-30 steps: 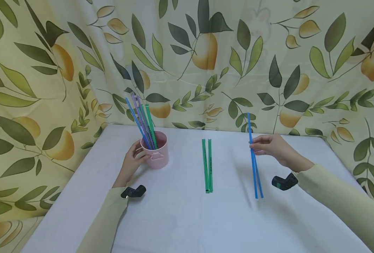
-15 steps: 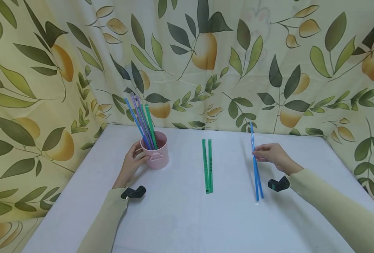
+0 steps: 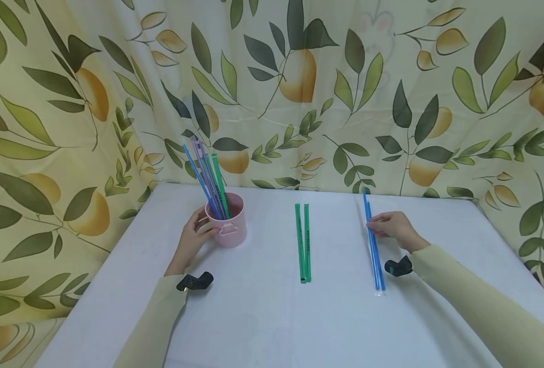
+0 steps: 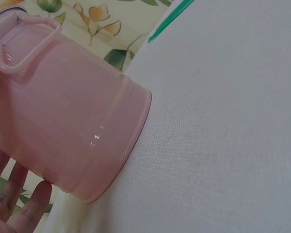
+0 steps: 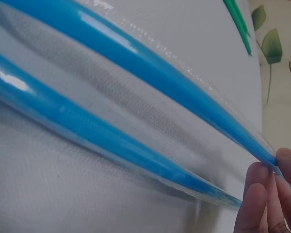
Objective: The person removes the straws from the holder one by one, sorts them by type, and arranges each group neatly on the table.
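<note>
At the left of the head view, my left hand [image 3: 191, 237] holds a pink cup [image 3: 234, 236] by its side, thumb near the small handle. Several straws [image 3: 213, 181], blue, purple and green, lean inside the cup. In the left wrist view, fingers [image 4: 35, 206] touch the wall of the cup [image 4: 72, 111], whose base is on the cloth. On the right, my right hand [image 3: 397, 231] pinches two blue straws [image 3: 375, 260] in clear wrappers, close to the tabletop. The right wrist view shows the blue straws [image 5: 155, 80] running up to the fingertips [image 5: 254, 194].
Two green straws [image 3: 302, 248] lie side by side on the white tablecloth [image 3: 263, 317] between the hands. Behind the table hangs a curtain [image 3: 272, 122] printed with leaves and fruit. A small black device [image 3: 196, 281] sits at each wrist.
My right hand has come down and nearer with the blue straws, which now lie lower and closer to parallel. My left hand stays at the cup.
</note>
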Motion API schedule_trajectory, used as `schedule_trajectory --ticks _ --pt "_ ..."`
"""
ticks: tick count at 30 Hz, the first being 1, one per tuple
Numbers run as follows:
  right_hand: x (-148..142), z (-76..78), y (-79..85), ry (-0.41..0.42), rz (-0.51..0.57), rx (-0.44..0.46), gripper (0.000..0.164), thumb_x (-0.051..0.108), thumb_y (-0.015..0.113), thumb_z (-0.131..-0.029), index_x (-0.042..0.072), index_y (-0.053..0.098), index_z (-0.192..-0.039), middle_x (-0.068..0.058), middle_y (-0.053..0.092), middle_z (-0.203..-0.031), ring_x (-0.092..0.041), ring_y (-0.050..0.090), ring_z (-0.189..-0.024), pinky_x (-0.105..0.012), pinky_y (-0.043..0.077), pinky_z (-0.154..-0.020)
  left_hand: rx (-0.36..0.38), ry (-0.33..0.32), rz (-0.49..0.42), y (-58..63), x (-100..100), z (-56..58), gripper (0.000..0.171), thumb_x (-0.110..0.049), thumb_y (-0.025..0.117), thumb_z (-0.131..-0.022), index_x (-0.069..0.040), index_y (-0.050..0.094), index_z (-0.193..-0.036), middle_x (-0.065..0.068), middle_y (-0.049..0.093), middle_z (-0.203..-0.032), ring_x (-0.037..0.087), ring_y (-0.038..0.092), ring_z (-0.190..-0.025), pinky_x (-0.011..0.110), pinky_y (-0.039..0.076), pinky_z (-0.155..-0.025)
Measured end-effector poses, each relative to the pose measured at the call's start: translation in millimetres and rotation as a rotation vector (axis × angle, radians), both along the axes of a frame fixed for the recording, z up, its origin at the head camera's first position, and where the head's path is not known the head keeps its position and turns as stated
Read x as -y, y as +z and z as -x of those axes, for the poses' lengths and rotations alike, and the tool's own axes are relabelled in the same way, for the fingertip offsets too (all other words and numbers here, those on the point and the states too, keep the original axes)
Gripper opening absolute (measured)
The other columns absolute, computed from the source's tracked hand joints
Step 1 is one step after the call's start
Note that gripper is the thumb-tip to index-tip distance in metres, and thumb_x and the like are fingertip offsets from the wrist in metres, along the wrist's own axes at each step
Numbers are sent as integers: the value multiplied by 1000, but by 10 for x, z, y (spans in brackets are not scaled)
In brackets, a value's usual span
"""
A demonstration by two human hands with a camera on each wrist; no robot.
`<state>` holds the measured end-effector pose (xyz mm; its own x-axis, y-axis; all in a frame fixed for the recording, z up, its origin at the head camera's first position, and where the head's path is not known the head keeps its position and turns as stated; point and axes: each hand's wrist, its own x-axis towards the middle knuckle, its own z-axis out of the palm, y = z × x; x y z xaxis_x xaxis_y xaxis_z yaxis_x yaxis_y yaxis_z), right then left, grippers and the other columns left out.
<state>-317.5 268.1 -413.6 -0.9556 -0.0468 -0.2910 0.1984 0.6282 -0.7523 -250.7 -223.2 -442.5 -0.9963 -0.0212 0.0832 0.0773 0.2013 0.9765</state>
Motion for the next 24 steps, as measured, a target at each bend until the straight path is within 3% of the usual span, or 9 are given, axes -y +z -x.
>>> schedule_trajectory --ticks 4,8,11,24 --pt "26 2 -13 -2 -29 -14 43 20 64 -89 -12 56 -117 8 65 -72 -4 62 -68 -21 58 -68 14 -2 -7 47 -22 -19 73 -9 68 -85 -7 28 -146 17 32 -149 35 34 -136 49 34 -114" --pt "44 0 -28 6 -53 -31 40 18 64 -89 -12 57 -114 3 66 -74 -6 61 -67 -22 58 -66 -12 7 2 -87 19 61 73 -12 70 -84 -11 31 -145 13 35 -148 32 37 -135 47 37 -112" --pt "39 0 -51 11 -76 -32 39 18 64 -89 -12 58 -112 -1 67 -76 -7 60 -67 -21 58 -65 -35 6 15 -110 30 72 73 -13 70 -83 -11 31 -145 12 36 -148 32 38 -134 47 39 -110" --pt "45 -8 -83 -24 -105 -10 36 17 65 -88 -10 59 -111 -5 66 -80 -9 60 -65 -20 57 -63 -54 -22 3 6 66 99 71 -12 69 -84 -12 31 -145 11 35 -148 31 37 -133 43 41 -110"
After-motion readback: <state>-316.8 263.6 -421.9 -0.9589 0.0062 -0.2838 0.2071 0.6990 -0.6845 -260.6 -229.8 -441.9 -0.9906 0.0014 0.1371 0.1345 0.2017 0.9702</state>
